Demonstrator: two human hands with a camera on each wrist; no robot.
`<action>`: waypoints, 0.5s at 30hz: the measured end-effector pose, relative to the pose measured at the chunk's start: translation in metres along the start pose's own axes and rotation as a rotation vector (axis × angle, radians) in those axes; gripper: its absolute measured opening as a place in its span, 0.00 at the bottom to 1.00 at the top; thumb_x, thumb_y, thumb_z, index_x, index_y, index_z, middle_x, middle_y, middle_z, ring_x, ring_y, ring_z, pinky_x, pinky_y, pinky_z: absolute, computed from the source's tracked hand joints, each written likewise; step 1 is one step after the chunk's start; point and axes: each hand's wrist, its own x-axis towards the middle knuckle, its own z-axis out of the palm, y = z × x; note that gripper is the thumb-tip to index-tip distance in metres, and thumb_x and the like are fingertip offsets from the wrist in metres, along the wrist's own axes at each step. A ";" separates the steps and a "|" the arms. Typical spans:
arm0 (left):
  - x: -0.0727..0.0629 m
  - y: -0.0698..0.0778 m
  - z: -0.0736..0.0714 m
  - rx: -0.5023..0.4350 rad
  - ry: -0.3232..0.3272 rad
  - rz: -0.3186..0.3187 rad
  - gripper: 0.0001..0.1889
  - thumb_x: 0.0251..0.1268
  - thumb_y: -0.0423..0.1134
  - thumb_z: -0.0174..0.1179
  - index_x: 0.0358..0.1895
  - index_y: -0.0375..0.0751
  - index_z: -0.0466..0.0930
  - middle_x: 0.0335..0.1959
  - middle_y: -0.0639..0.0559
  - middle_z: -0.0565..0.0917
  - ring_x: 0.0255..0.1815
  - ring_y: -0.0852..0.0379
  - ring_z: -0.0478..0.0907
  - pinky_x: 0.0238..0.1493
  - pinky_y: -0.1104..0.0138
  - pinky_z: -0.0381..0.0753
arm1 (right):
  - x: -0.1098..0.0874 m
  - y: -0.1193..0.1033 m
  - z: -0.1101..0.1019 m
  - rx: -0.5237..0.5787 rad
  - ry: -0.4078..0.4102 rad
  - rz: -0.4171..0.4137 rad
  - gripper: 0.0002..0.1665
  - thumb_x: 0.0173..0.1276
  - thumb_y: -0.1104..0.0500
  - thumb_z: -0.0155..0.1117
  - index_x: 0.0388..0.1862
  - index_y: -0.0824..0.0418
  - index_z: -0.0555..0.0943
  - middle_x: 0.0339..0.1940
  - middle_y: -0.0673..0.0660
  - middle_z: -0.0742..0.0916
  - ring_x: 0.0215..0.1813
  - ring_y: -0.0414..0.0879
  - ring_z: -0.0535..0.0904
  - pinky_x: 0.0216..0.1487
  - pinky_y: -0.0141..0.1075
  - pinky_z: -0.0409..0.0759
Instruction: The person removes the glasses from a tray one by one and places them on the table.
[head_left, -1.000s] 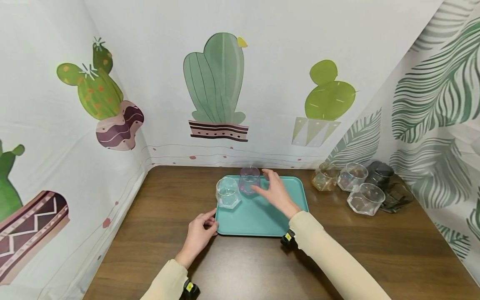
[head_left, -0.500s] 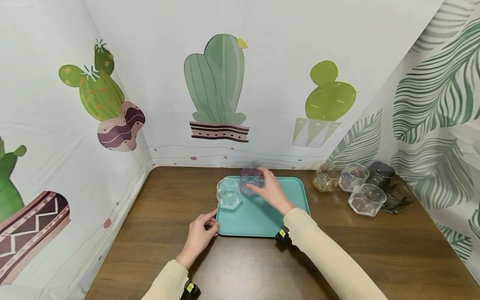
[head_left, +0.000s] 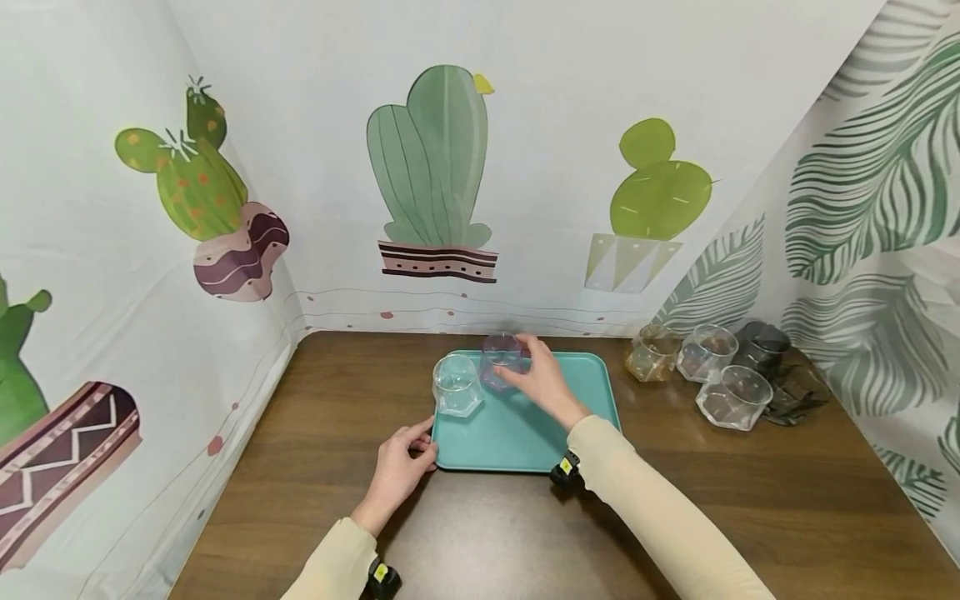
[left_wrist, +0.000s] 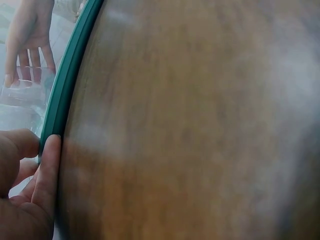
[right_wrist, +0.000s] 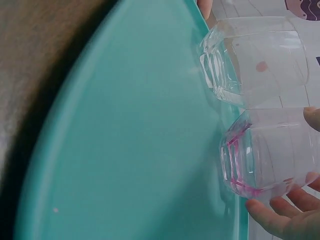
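Observation:
A turquoise tray point(head_left: 517, 446) lies on the table, and my left hand point(head_left: 400, 467) pinches its left edge near the front corner. The left wrist view shows the fingertips point(left_wrist: 50, 155) against the tray's rim point(left_wrist: 62, 92). At the tray's back stands a purple-tinted glass point(head_left: 498, 354) with a faceted base. My right hand point(head_left: 542, 379) holds this glass from the right, thumb on the near side and fingers behind it. A clear faceted glass point(head_left: 456, 387) is upright in the tray's back left corner, right beside the purple one.
On the table's right side are an amber glass point(head_left: 651, 358), two clear glasses point(head_left: 733, 402), and dark glasses point(head_left: 761, 348) behind and beside them. A cactus-print cloth point(head_left: 540, 208) hangs directly behind the table point(head_left: 337, 383).
My right hand has moved slightly left and its fingers have come in around the purple glass. The left hand keeps its place at the tray's edge.

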 end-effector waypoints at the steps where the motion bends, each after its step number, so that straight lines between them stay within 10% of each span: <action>1: 0.000 0.000 0.000 0.002 0.001 0.001 0.24 0.65 0.23 0.65 0.65 0.32 0.82 0.37 0.45 0.81 0.36 0.56 0.84 0.29 0.74 0.89 | -0.001 0.000 0.000 0.000 -0.001 -0.002 0.45 0.67 0.49 0.76 0.75 0.67 0.68 0.71 0.69 0.75 0.72 0.63 0.72 0.74 0.58 0.74; 15: -0.001 0.003 0.000 0.002 0.010 0.001 0.24 0.64 0.23 0.65 0.64 0.31 0.82 0.37 0.45 0.81 0.35 0.59 0.83 0.29 0.73 0.90 | -0.011 0.008 -0.008 0.060 -0.027 0.014 0.44 0.67 0.48 0.76 0.74 0.61 0.67 0.71 0.64 0.78 0.73 0.60 0.72 0.72 0.58 0.75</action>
